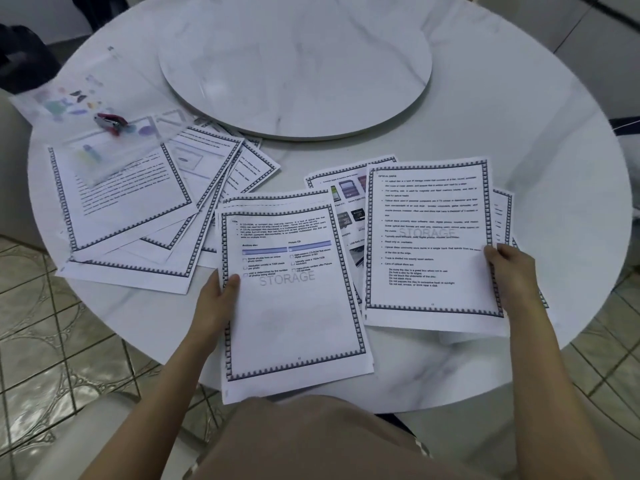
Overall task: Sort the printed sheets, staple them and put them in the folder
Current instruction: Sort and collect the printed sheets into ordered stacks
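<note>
Both forearms reach forward from the bottom of the view over the near edge of the round white marble bench (536, 150), the left angled in from the lower left, the right rising more steeply on the right side. The two hands are well apart, each clamped on paper. The left hand (216, 299) grips the left edge of a stack of white printed sheets with a dark chequered border (298, 306), its thumb (231, 282) pressed on the top page and its fingers hidden underneath. That top page carries text, a small table and a grey "STORAGE" watermark, and the stack's near end hangs past the bench edge toward the person's lap. The right hand (510, 268) pinches the right edge of a single bordered sheet of bulleted text (429, 237), thumb on its face; it lies over more pages, among them a sheet with colour pictures of memory cards (348, 192) between the two held bundles. To the left lies a fanned heap of bordered sheets (131, 216). A clear plastic folder with pastel shapes (79, 98) lies on the heap's far corner, with a small red and silver stapler (109, 123) resting on it. A raised round marble turntable (294, 64) sits at the bench's centre.
</note>
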Tool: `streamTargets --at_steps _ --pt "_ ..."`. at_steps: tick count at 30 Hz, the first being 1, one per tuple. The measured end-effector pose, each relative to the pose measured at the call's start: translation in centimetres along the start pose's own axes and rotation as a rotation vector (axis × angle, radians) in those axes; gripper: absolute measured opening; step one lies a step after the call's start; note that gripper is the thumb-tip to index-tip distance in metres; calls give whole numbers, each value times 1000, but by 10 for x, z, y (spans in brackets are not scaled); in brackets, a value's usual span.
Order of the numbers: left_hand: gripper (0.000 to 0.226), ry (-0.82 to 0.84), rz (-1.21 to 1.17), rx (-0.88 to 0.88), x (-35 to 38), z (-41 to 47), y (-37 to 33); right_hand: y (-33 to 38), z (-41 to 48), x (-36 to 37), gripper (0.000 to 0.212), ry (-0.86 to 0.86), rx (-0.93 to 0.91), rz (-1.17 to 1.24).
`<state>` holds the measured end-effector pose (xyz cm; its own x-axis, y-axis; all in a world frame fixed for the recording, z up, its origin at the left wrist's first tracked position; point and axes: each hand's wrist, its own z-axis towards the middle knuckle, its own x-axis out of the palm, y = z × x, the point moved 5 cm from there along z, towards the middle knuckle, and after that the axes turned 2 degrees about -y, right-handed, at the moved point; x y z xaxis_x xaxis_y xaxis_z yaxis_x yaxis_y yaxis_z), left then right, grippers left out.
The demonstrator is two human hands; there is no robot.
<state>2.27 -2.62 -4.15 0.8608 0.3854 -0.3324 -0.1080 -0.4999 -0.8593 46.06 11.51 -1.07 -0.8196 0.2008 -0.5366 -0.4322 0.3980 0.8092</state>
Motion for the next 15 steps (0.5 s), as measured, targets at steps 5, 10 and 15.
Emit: streamTargets --at_steps 5,10,15 --pt "34 24 -3 2 -2 1 -1 5 1 -1 17 -2 28 108" --pt "32 48 -28 6 -2 1 0 21 -8 8 25 -5 36 194" --pt "30 81 -56 4 -4 2 0 33 -20 34 24 40 35 216"
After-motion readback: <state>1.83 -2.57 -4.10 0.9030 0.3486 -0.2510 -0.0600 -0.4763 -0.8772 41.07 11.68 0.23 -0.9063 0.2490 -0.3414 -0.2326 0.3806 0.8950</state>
